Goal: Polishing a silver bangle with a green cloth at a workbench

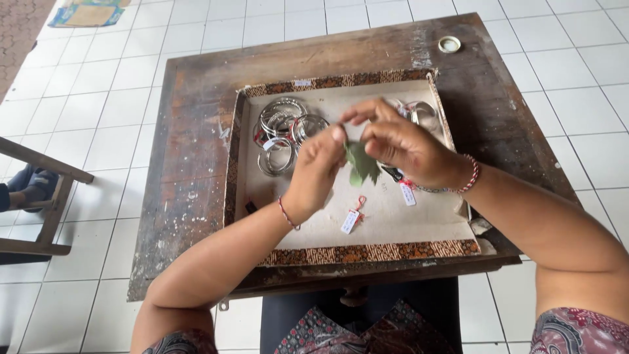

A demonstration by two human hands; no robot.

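My left hand (pixel 318 172) and my right hand (pixel 400 143) meet over a shallow tray (pixel 367 252) with a patterned brown rim. Together they pinch a small green leaf-shaped piece (pixel 362 164) between their fingertips, a little above the tray's pale lining. Several silver bangles (pixel 283 131) lie in the tray's far left corner, and more bangles (pixel 419 113) show behind my right hand. Small white tags on red strings (pixel 352 217) lie on the lining near my wrists. Each wrist wears a red bracelet.
The tray rests on a worn dark wooden table (pixel 190 190) over white floor tiles. A small round lid (pixel 449 44) sits at the table's far right. A wooden chair frame (pixel 46 196) stands at the left, with another person's foot (pixel 29 187) beside it.
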